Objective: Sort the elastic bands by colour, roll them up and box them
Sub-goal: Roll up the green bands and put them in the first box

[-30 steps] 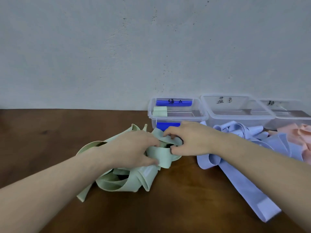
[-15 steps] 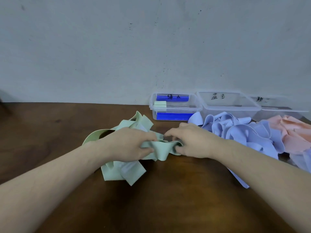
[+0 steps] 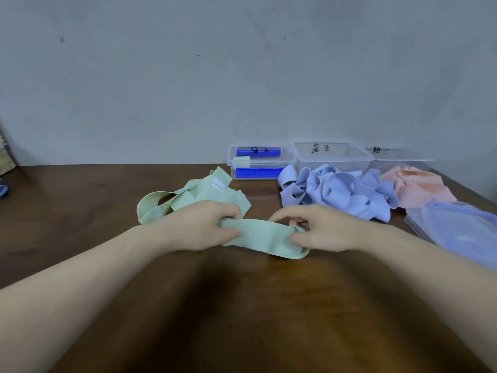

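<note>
We see both hands working one green band [image 3: 262, 236] flat on the table [image 3: 242, 305], near its middle. The left hand [image 3: 204, 227] pinches the band's left end between thumb and fingers, and the right hand [image 3: 320, 230] pinches its right end, where the strip seems to start curling over.

From here, we judge the main risk to be the roll springing open: the band is stretchy and slick-looking, so if either pinch loosens, the first turn could unwind. A skewed start would also give a cone-shaped roll that may sit badly in the box. The left forearm lies close to the pile of green bands [image 3: 193, 199] just behind the hand, and a sweep of it could drag loose strips into the one being rolled.

Counting what shows: three clear boxes stand against the far wall, the left box [image 3: 259, 162] with blue strips and one small green roll [image 3: 241, 159] in it, the middle box [image 3: 332, 154] and the right box [image 3: 403, 156], both apparently empty. There are three heaps: green on the left, blue bands [image 3: 336, 192] in the middle, pink bands [image 3: 419, 188] on the right. We cannot count the bands within each heap. At least one clear lid [image 3: 462, 227] lies near the right edge.
</note>
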`<state>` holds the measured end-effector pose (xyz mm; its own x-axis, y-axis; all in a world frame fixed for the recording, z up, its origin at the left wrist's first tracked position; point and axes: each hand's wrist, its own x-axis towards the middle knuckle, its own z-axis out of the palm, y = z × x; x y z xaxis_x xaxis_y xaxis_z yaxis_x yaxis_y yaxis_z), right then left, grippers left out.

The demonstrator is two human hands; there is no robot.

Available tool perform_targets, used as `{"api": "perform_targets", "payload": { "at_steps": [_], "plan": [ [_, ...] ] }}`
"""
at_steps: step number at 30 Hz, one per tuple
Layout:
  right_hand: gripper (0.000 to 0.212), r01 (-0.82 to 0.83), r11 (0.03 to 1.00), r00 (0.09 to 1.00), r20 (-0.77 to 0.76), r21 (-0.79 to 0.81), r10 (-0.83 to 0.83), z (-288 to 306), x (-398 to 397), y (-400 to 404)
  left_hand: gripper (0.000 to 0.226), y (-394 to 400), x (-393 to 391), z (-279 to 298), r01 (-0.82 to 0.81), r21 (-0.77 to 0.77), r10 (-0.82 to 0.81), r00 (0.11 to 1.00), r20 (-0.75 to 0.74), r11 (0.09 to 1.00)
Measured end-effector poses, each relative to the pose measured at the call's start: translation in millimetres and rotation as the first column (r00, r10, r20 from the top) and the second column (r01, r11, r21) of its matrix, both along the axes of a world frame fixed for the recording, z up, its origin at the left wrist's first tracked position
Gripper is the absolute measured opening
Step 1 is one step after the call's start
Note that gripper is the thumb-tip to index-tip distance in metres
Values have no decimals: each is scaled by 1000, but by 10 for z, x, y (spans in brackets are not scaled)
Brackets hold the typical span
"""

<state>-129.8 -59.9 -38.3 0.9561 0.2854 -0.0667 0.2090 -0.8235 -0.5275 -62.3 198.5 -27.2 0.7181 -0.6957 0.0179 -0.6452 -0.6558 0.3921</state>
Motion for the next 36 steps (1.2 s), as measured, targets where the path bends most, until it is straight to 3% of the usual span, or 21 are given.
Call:
{"api": "perform_targets", "payload": {
  "at_steps": [2,5,9,14,19,25,28,30,32,36],
  "plan": [
    [35,2,1000,998,-55,22,0,20,-182,-27,5,-41,-135,-5,-75,-151,52,987,-153,986],
    [21,30,999,995,-99,35,-26,9,-419,-44,17,-125,-326,-17,-247,-375,79,909,-409,894],
    [11,60,998,998,-17,27,-60,-44,-583,-88,35,-273,-517,-45,-330,-523,101,903,-418,786],
    [7,57,997,993,102,47,-62,-72,-718,-67,35,-459,-670,12,-412,-635,109,881,-460,654],
    [12,184,968,978,62,172,-197,-48,-878,-31,36,-593,-788,36,-486,-679,34,826,-563,550],
    [15,260,923,948,108,282,-300,-65,-949,39,33,-703,-856,-5,-475,-722,21,842,-539,503],
    [13,291,924,943,86,246,-320,-49,-956,67,30,-778,-849,-55,-490,-745,92,856,-508,453],
    [14,301,923,952,-11,239,-307,-64,-967,85,25,-830,-819,-103,-503,-743,173,860,-480,441],
    [17,320,917,947,-96,236,-306,-71,-971,118,18,-888,-769,-164,-530,-718,227,846,-482,451],
    [34,315,947,948,-72,70,-310,-111,-934,161,21,-1011,-608,-301,-574,-645,301,817,-491,504]
  ]
}}
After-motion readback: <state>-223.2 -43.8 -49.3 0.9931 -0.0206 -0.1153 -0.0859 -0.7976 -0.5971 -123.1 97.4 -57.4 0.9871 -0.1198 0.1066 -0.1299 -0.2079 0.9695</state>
